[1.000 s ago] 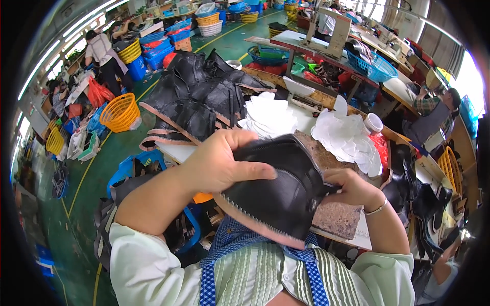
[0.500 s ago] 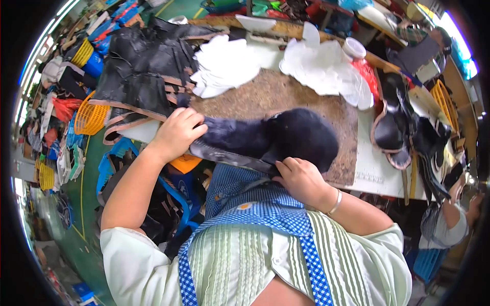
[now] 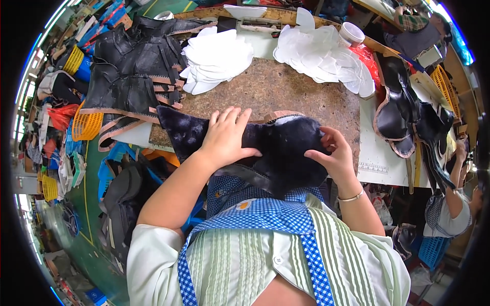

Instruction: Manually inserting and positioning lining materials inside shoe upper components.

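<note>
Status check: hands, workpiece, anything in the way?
Left hand spread across dark fuzzy piece. Right hand at the piece's right end, loosely open. Nothing seen in the way; white cutouts lie beyond, apart.

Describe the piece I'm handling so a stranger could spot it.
Find the mottled brown board. At its near edge, your left hand and right hand touch a dark piece. Its fuzzy side faces up, unlike the smooth black pile at left.
</note>
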Tool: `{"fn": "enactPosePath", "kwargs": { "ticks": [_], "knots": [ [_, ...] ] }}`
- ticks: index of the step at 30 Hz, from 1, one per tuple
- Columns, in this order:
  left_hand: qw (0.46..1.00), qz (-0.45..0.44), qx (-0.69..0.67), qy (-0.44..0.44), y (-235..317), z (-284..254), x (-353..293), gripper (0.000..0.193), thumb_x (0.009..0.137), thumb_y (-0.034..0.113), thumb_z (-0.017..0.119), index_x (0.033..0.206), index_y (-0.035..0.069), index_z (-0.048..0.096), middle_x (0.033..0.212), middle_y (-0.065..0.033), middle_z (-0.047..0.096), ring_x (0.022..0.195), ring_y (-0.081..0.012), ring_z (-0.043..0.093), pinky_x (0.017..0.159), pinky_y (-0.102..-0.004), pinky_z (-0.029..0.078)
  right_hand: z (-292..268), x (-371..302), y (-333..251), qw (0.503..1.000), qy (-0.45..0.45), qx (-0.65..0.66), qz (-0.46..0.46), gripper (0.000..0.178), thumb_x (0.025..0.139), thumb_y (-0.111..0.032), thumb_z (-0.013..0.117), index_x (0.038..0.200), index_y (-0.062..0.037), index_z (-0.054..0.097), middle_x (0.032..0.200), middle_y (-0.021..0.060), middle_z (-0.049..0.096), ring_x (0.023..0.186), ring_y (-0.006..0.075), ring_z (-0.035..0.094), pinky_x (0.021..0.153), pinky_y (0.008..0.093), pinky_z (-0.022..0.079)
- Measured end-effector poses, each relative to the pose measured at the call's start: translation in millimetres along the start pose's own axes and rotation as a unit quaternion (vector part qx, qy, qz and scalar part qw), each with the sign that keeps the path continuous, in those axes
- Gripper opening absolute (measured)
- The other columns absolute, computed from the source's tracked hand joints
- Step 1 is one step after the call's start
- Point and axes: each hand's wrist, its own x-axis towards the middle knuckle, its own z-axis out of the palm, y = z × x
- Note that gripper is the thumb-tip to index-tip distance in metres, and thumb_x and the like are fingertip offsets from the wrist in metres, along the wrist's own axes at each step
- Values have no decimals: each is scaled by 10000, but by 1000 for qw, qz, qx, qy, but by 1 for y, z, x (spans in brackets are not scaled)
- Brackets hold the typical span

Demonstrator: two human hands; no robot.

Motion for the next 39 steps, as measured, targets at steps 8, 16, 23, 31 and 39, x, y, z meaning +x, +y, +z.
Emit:
{"fn": "enactPosePath", "kwargs": {
  "ticks": [8, 16, 23, 31, 39],
  "knots": [
    [986, -116, -24, -114, 7, -2, 22, 976, 588, 580, 818, 1319, 35, 469, 1238, -149, 477, 1178, -324, 474, 1012, -446, 377, -16, -12, 0, 993, -8, 46, 112, 778, 606, -184, 919, 1214, 65, 502, 987, 113, 647, 897, 183, 626, 819, 292, 512],
    [991, -127, -12, -27, 12, 9, 13, 904, 586, 576, 820, 1226, 10, 524, 1184, -163, 486, 1131, -371, 494, 966, -450, 430, -5, -29, -32, 948, 143, -246, -143, 667, 603, -138, 850, 1184, -12, 548, 1098, 170, 567, 981, 371, 569, 841, 423, 488],
    [988, -147, 16, -48, 17, 8, 14, 798, 594, 603, 801, 1080, 11, 579, 1099, -148, 543, 1067, -326, 520, 932, -460, 435, 1, -31, -35, 899, 24, -196, -392, 287, 536, 27, 640, 802, -2, 535, 1100, 189, 563, 1024, 387, 569, 874, 454, 477],
    [995, -54, -56, 60, -7, 21, 3, 667, 585, 611, 802, 842, 45, 562, 900, -113, 561, 869, -286, 580, 760, -416, 475, 7, -7, 1, 984, 5, -43, -175, 297, 697, -40, 792, 879, 21, 566, 1000, 109, 586, 785, 246, 587, 688, 318, 496],
    [992, -66, -50, 92, -14, 22, -28, 404, 734, 408, 754, 736, 73, 527, 707, -113, 609, 651, -331, 619, 558, -434, 485, 31, 2, 8, 979, 81, -132, -133, 435, 630, -111, 856, 901, -3, 533, 860, 108, 540, 718, 269, 536, 672, 335, 480]
  ]
}}
